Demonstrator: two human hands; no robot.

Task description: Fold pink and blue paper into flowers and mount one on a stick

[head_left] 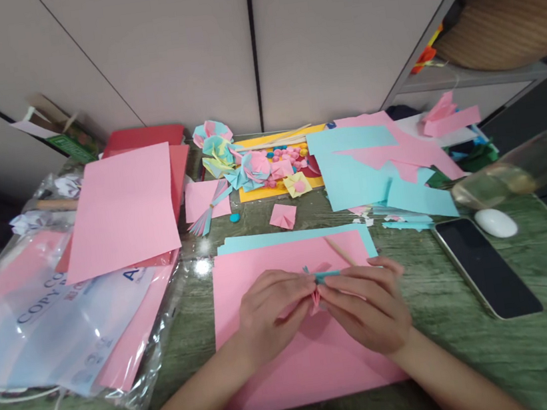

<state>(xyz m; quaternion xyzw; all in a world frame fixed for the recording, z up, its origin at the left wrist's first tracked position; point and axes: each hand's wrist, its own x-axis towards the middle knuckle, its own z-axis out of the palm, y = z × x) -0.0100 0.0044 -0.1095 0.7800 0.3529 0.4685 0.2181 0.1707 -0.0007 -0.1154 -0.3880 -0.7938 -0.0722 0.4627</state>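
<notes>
Over a stack of pink paper [305, 372], my left hand [274, 306] and my right hand [369, 300] meet fingertip to fingertip. Both are closed in a pinch on a small folded paper piece [315, 299], pink below with a blue strip [328, 276] across its top. Fingers cover much of it, so its full shape is hidden. A thin wooden stick [340, 249] lies on the stack just beyond my right hand. The edge of a blue sheet [282, 237] shows from under the pink paper. Past it rests a small pink folded square [284, 216].
Folded paper flowers [254, 167] and small pink balls [287, 157] crowd the back. Blue sheets [350, 178] lie behind on the right, near a phone [486, 268] and a white mouse [496, 223]. Leftward are a pink sheet [123, 211] and a plastic paper bag [68, 326].
</notes>
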